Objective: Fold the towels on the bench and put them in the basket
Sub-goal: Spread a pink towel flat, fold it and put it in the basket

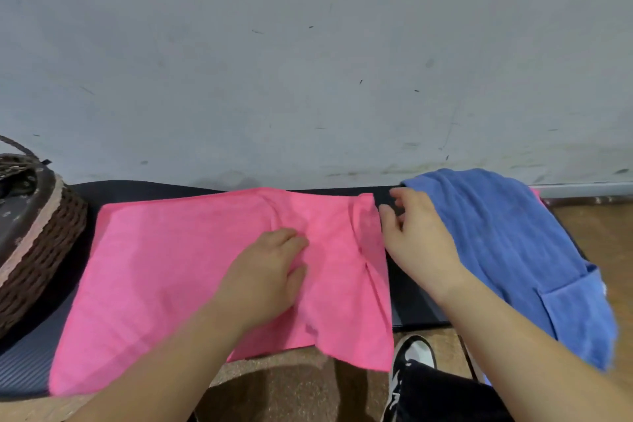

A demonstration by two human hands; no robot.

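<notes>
A pink towel (pixel 164 271) lies spread across the dark bench (pixel 411 298), its front edge hanging over the bench's near side. My left hand (pixel 267 271) rests flat on the towel's middle right part, fingers relaxed. My right hand (pixel 414 233) hovers at the towel's right edge with fingers loosely curled; I cannot tell whether it touches the cloth. A crumpled blue towel (pixel 513 250) lies on the bench's right end, just behind my right hand. The woven brown basket (pixel 41 250) stands at the bench's left end.
A grey scuffed wall (pixel 308 62) rises right behind the bench. Below the bench are a wooden floor (pixel 596 236) and my black-and-white shoe (pixel 411 363). The basket has a dark patterned lining (pixel 17 188) and a handle.
</notes>
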